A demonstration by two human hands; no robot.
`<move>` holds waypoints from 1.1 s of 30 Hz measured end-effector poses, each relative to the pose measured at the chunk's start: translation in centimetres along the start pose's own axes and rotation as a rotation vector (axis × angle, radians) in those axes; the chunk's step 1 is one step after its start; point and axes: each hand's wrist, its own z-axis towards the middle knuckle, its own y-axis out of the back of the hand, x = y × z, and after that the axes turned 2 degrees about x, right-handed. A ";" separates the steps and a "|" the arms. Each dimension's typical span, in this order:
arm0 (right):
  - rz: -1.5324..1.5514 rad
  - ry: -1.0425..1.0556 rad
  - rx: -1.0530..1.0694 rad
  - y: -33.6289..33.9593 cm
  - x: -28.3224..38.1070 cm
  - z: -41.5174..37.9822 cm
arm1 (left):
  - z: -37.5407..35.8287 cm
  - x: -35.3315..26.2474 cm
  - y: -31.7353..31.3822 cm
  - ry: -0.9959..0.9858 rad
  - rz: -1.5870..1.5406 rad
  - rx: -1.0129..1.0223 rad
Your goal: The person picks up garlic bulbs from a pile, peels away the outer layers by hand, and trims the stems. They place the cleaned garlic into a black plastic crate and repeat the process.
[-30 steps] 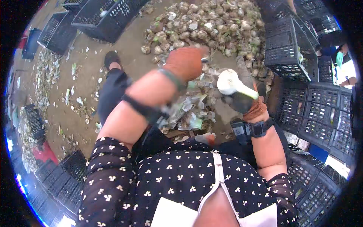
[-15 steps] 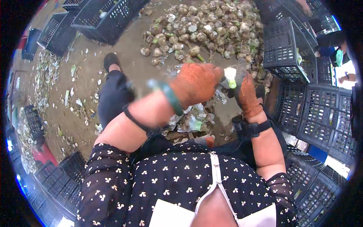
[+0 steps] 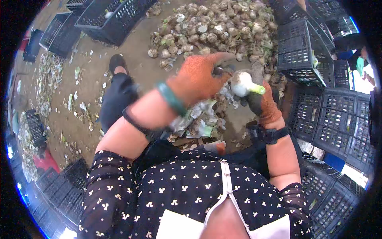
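A peeled white garlic bulb (image 3: pixel 241 83) with a cut green stem rests in my right hand (image 3: pixel 266 99), the gloved fingers around its far and right sides. The stem points right. My left hand (image 3: pixel 199 77), in an orange glove with a green bangle at the wrist, is just left of the bulb. Its fingers curl around something small and dark, one finger stretched towards the bulb; blur hides what it is. Below the hands, loose garlic skins (image 3: pixel 201 121) lie heaped between my legs.
A large pile of unpeeled garlic bulbs (image 3: pixel 215 30) covers the floor ahead. Black plastic crates (image 3: pixel 304 51) stand along the right, with more crates (image 3: pixel 111 22) at upper left. Scattered peelings (image 3: pixel 49 79) litter the left floor. Another person's gloved hand (image 3: pixel 360 65) shows at far right.
My left hand has drawn slightly left and its fingers have loosened. The bulb has turned, so its round white side now shows and its stem points right instead of down.
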 end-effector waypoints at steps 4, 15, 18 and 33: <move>-0.414 0.356 -0.257 1.2 -6.2 1.8 | -0.6 -1.0 -0.9 0.177 0.011 0.191; 0.031 -0.069 0.053 2.0 -0.1 0.8 | -0.3 -0.4 -0.7 -0.169 0.389 0.162; -0.423 0.095 0.308 2.3 1.3 0.1 | 0.0 0.4 -0.9 -0.188 0.411 0.143; -0.016 0.024 -0.033 -0.5 2.2 -0.4 | -0.2 -0.9 0.1 0.295 -0.601 0.214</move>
